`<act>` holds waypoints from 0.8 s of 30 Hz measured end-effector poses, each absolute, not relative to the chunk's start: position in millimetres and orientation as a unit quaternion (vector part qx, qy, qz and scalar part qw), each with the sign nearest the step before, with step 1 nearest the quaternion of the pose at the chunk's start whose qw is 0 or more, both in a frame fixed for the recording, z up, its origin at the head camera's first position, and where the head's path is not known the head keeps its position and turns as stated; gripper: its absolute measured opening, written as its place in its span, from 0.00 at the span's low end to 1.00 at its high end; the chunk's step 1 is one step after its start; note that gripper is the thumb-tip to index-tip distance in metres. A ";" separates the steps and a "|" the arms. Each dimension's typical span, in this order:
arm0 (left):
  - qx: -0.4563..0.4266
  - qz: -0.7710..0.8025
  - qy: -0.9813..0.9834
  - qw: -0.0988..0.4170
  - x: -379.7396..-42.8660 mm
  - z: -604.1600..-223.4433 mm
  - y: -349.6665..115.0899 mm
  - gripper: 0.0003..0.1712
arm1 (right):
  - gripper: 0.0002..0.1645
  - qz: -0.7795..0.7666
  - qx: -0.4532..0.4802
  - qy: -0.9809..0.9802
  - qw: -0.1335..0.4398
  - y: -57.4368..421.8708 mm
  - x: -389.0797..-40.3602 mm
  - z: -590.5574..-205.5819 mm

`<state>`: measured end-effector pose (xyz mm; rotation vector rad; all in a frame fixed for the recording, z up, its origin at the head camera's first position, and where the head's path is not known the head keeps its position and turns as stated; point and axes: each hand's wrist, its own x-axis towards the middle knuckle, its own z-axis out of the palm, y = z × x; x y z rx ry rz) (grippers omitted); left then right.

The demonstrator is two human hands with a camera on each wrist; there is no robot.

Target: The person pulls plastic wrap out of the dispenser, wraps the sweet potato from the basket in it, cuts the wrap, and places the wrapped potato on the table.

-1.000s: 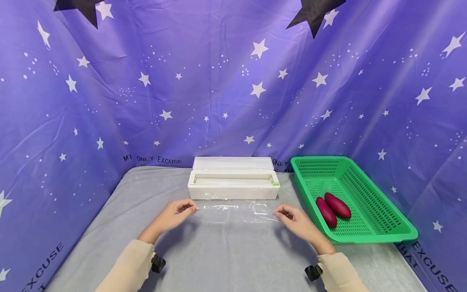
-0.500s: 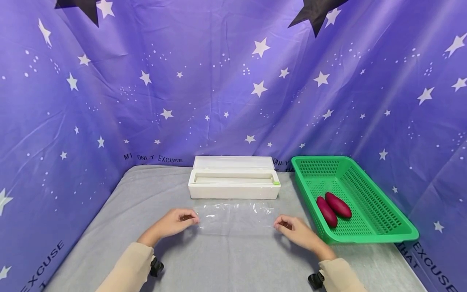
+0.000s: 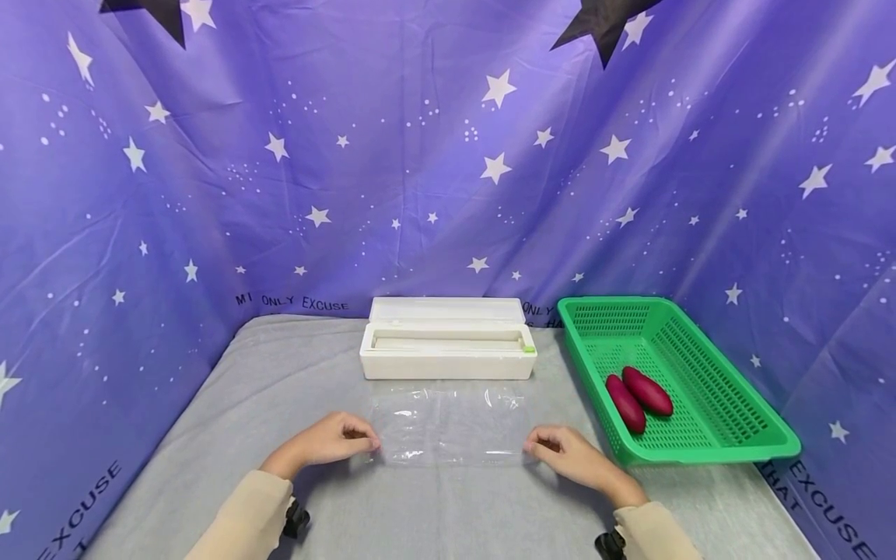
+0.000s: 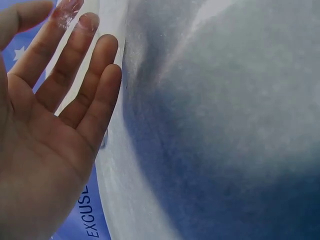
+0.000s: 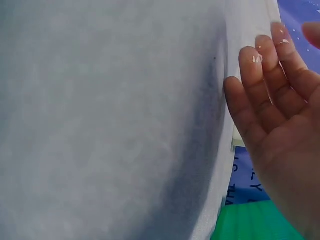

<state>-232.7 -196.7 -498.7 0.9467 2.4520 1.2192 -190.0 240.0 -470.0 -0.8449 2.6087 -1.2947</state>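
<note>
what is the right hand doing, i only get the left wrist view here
Observer: The right hand holds the right end of a clear film at its fingertips.
Operator: ok and what's on the table past the film
Observer: A long white box sits just beyond it, its lid standing raised at the back.
Operator: got it, anything over on the right side
Observer: A green basket, with two dark red vegetables lying close together inside it.
</note>
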 end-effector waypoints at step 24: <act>0.353 0.452 0.801 0.175 -228.6 -498.3 -192.8 0.14 | 0.10 -0.425 -0.288 0.851 0.107 252.7 -203.1 -502.8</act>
